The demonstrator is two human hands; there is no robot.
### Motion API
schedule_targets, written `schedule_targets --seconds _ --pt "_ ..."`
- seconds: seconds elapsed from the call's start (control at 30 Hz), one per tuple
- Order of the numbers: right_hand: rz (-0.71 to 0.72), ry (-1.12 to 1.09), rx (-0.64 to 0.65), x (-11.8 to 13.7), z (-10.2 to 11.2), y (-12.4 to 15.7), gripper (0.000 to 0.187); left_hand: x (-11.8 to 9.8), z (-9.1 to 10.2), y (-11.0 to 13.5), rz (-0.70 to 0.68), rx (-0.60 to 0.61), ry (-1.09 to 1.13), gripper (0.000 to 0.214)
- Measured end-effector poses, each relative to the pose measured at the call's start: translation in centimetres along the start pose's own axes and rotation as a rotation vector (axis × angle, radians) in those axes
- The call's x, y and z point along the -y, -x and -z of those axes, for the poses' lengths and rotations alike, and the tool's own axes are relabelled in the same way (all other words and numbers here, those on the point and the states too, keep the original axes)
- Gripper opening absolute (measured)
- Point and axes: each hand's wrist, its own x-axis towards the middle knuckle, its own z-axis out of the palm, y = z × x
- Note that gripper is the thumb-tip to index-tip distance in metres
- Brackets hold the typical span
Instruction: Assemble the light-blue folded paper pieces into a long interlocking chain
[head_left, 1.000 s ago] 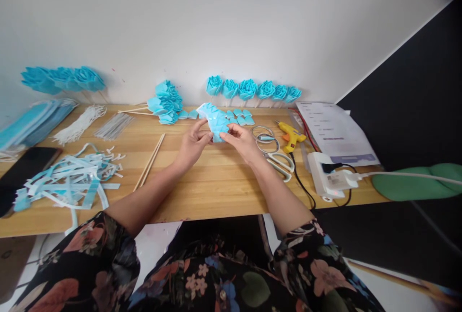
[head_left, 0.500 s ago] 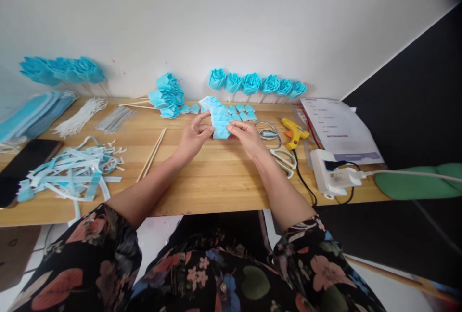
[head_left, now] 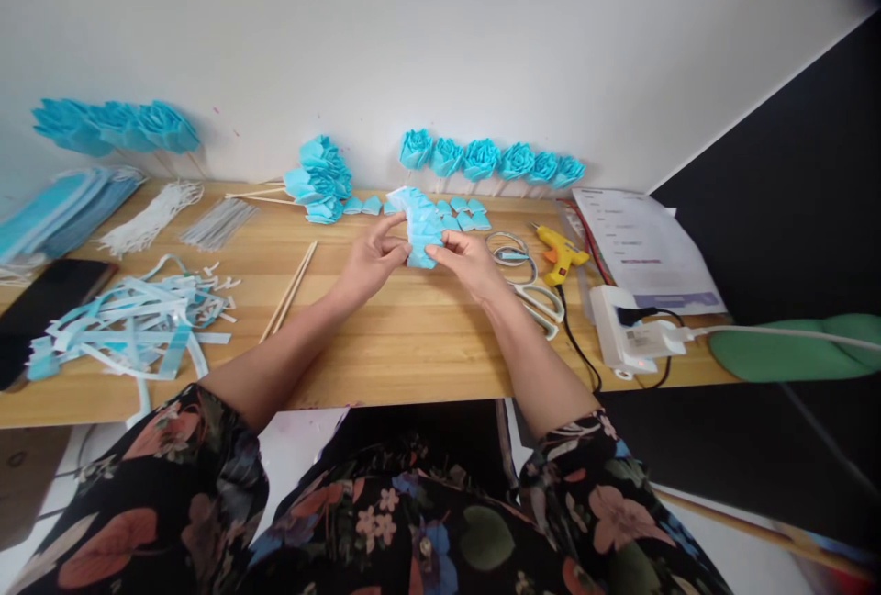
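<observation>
A strip of pleated light-blue fabric (head_left: 421,226) with a white edge is stretched between my two hands above the wooden table. My left hand (head_left: 375,255) pinches its left edge, thumb against fingers. On the other side, my right hand (head_left: 468,260) grips the lower right part, with its thumb lying on the fabric. Behind the strip, small blue folded petals (head_left: 468,214) lie in rows, some hidden by it. Scissors (head_left: 543,306) rest to the right of my right hand, beside a roll of clear tape (head_left: 509,249).
Blue fabric roses (head_left: 480,160) lean along the wall, with more roses (head_left: 320,182) lying on the table. A yellow glue gun (head_left: 561,251) and a power strip (head_left: 623,338) are at the right. Cut scraps (head_left: 138,324), wooden sticks (head_left: 289,292) and a phone (head_left: 48,306) are at the left.
Both hands keep hold of the fabric strip, which has shifted very slightly. My right thumb has slid a little to the left over it.
</observation>
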Motion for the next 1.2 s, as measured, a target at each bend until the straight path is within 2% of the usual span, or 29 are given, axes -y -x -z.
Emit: schedule_targets --seconds 0.13,0.23,0.43,0.8,0.97,1.2 --pt "0.009 0.008 0.018 0.0 0.3 0.0 0.039 -0.6 0.3 -0.1 0.022 0.05 0.025 0.064" --pt "0.027 0.026 -0.011 -0.2 0.4 -0.1 0.039 -0.9 0.4 0.0 0.041 0.063 0.062 0.059" --pt "0.063 0.058 -0.033 -0.3 0.2 0.0 0.04 -0.4 0.2 -0.1 0.064 0.005 0.096 0.047" --pt "-0.008 -0.019 0.027 0.7 0.1 0.5 0.033 -0.1 0.1 -0.2 0.055 -0.042 0.12 0.039" --pt "-0.065 -0.051 0.066 -0.2 -0.2 0.5 0.036 -0.1 -0.2 0.1 0.079 -0.006 0.087 0.038" --pt "-0.022 0.104 0.037 -0.2 -0.1 0.7 0.037 -0.4 0.3 0.1 0.103 0.055 0.094 0.043"
